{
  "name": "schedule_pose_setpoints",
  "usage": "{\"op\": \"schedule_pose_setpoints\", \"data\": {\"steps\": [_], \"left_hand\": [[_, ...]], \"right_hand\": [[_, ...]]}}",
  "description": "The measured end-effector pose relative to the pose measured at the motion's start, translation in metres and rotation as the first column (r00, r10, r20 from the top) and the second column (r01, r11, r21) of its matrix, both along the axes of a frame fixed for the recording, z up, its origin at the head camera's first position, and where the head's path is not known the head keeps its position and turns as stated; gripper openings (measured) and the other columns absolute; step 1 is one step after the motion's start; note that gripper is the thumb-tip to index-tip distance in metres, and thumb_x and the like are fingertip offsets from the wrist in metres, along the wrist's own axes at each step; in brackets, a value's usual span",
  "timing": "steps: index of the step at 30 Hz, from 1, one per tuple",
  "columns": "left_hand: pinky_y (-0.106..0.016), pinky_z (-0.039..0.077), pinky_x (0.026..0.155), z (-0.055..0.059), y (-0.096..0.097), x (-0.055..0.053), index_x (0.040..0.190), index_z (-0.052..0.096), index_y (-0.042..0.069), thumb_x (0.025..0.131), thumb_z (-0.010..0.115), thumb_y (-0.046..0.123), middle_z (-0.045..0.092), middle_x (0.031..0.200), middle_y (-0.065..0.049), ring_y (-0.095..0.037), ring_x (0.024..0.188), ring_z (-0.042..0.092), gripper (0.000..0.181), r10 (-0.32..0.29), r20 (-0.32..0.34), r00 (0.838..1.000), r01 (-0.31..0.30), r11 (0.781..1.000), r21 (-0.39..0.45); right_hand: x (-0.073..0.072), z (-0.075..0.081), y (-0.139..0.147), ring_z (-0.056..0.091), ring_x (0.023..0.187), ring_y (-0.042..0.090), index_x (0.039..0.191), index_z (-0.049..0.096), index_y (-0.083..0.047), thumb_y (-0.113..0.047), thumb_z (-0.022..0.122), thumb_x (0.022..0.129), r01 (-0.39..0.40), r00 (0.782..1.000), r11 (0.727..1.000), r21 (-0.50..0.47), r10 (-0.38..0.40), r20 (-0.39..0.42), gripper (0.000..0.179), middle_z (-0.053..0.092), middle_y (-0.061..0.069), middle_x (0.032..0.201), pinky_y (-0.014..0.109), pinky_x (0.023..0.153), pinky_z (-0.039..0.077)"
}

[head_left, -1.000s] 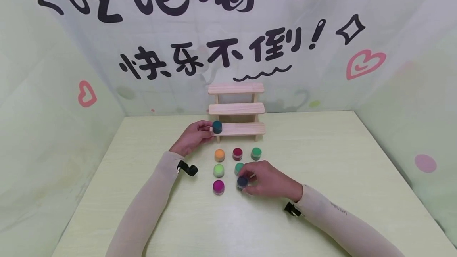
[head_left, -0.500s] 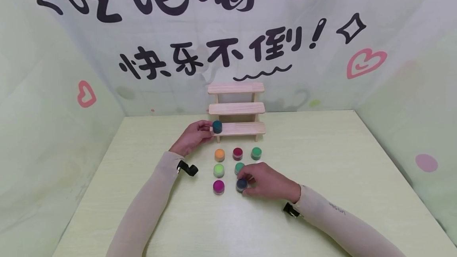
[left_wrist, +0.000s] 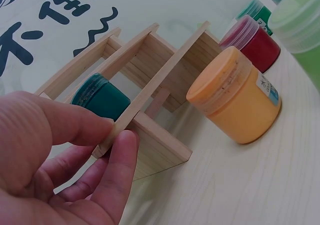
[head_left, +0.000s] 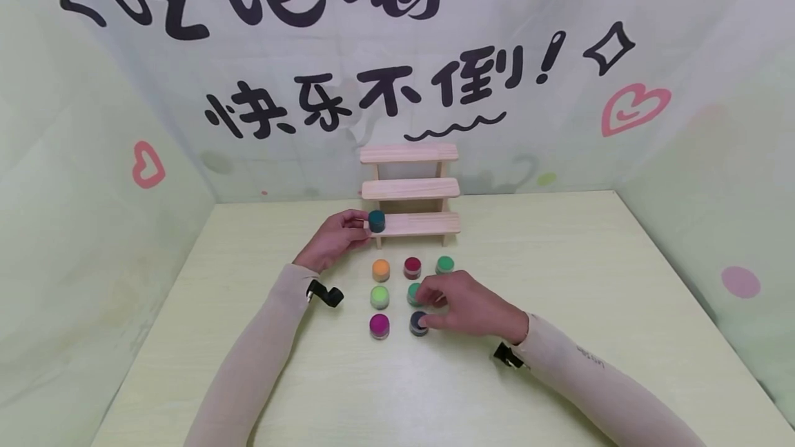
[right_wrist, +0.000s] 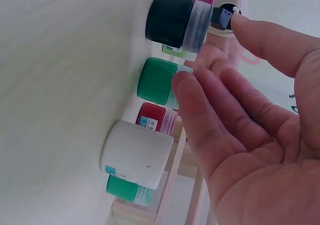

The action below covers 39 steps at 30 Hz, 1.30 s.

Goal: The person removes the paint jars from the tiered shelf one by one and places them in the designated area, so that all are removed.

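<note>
At the left end of the lowest shelf of a small wooden stepped rack [head_left: 422, 225], my left hand [head_left: 335, 239] pinches the board's edge between thumb and finger. A teal paint jar [left_wrist: 106, 100] stands on that shelf by my thumb. My right hand [head_left: 477, 305] hovers over the jars on the table, its fingers extended and the thumb spread away. Closest to its thumb stands a dark blue paint jar [right_wrist: 170, 21], with a green jar [right_wrist: 157, 81] near the fingertips. The right wrist view also has a white jar [right_wrist: 136, 152], which my right hand hides in the head view.
Other paint jars stand in rows before the rack: orange [head_left: 381, 270], dark red [head_left: 412, 267], green [head_left: 444, 265], light green [head_left: 379, 296] and magenta [head_left: 379, 326]. A printed cloth backdrop [head_left: 310, 171] rises behind the table [head_left: 528, 240].
The right hand has let go of the dark blue jar, which sits on the table at the front of its column; the fingers have spread and lifted. The left hand has stayed at the rack.
</note>
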<state>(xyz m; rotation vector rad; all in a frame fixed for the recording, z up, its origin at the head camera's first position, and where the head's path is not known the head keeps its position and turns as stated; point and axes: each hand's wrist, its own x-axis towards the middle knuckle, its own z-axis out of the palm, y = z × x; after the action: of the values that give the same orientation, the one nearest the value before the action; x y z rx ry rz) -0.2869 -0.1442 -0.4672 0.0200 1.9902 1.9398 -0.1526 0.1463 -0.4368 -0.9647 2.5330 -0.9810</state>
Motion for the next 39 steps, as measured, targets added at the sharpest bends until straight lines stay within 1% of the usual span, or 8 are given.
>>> {"op": "schedule_pose_setpoints", "data": {"steps": [5,11,18,22,29,31,35,39], "left_hand": [[-0.036,0.060,0.107,0.000,-0.001,0.000,0.141,0.055,-0.002,0.099,0.062,-0.008,0.061,0.118,-0.011,-0.018,0.103,0.066,0.043,-0.004,-0.005,1.000,0.004,1.000,0.002],[-0.037,0.059,0.108,-0.001,-0.002,-0.001,0.142,0.054,-0.002,0.099,0.062,-0.008,0.061,0.119,-0.011,-0.018,0.104,0.066,0.044,-0.003,0.000,1.000,0.003,1.000,0.010],[-0.038,0.059,0.107,-0.002,-0.001,-0.002,0.140,0.055,-0.002,0.098,0.063,-0.008,0.060,0.116,-0.011,-0.019,0.101,0.067,0.043,-0.002,-0.001,1.000,0.002,1.000,0.017],[-0.037,0.060,0.107,-0.002,-0.002,-0.002,0.140,0.055,-0.001,0.099,0.063,-0.008,0.060,0.117,-0.011,-0.018,0.101,0.067,0.043,0.000,-0.002,1.000,0.000,1.000,0.017],[-0.038,0.060,0.107,-0.002,-0.002,-0.002,0.140,0.055,-0.002,0.098,0.062,-0.010,0.060,0.117,-0.011,-0.018,0.101,0.067,0.043,0.008,0.001,1.000,-0.008,0.999,0.032],[-0.038,0.060,0.106,-0.003,-0.002,-0.002,0.140,0.055,-0.002,0.098,0.062,-0.010,0.060,0.116,-0.011,-0.018,0.100,0.067,0.043,0.005,0.000,1.000,-0.005,1.000,0.029],[-0.038,0.060,0.105,-0.003,-0.002,-0.002,0.140,0.055,-0.003,0.098,0.062,-0.009,0.060,0.116,-0.011,-0.018,0.100,0.067,0.043,0.002,-0.007,1.000,-0.002,1.000,0.022],[-0.037,0.061,0.104,-0.003,-0.001,-0.002,0.140,0.055,-0.002,0.098,0.062,-0.008,0.060,0.116,-0.011,-0.018,0.100,0.066,0.042,0.000,-0.009,1.000,0.000,1.000,0.012]], "right_hand": [[-0.004,0.007,-0.002,0.076,0.101,0.020,0.114,0.071,-0.008,-0.021,0.084,0.092,-0.003,1.000,0.999,-0.046,0.003,-0.003,0.028,0.076,0.004,0.109,0.034,0.091,0.066],[-0.013,0.013,-0.004,0.074,0.097,0.012,0.111,0.072,-0.012,-0.023,0.081,0.095,0.014,0.998,0.997,-0.070,-0.018,-0.060,0.022,0.076,-0.002,0.105,0.035,0.088,0.066],[-0.026,0.020,-0.006,0.072,0.097,0.009,0.112,0.071,-0.015,-0.021,0.080,0.095,0.027,0.997,0.995,-0.099,-0.034,-0.075,0.020,0.078,0.004,0.108,0.030,0.088,0.065],[-0.033,0.023,-0.010,0.073,0.097,0.009,0.113,0.072,-0.010,-0.018,0.080,0.095,0.028,0.997,0.993,-0.113,-0.036,-0.072,0.021,0.080,0.004,0.110,0.032,0.087,0.066],[-0.044,0.030,-0.017,0.071,0.094,0.007,0.107,0.074,-0.011,-0.024,0.082,0.094,0.063,0.994,0.991,-0.118,-0.072,-0.077,0.020,0.076,-0.009,0.100,0.032,0.086,0.066],[-0.046,0.032,-0.019,0.072,0.096,0.010,0.109,0.074,-0.010,-0.023,0.082,0.094,0.075,0.994,0.989,-0.127,-0.084,-0.067,0.022,0.076,-0.008,0.101,0.034,0.088,0.066],[-0.051,0.036,-0.022,0.073,0.101,0.017,0.112,0.073,-0.010,-0.021,0.082,0.094,0.096,0.992,0.985,-0.143,-0.106,-0.066,0.022,0.076,0.001,0.108,0.042,0.090,0.067],[-0.057,0.039,-0.026,0.073,0.102,0.020,0.113,0.072,-0.010,-0.021,0.081,0.094,0.118,0.988,0.983,-0.139,-0.130,-0.080,0.023,0.076,0.005,0.111,0.045,0.092,0.066]]}}
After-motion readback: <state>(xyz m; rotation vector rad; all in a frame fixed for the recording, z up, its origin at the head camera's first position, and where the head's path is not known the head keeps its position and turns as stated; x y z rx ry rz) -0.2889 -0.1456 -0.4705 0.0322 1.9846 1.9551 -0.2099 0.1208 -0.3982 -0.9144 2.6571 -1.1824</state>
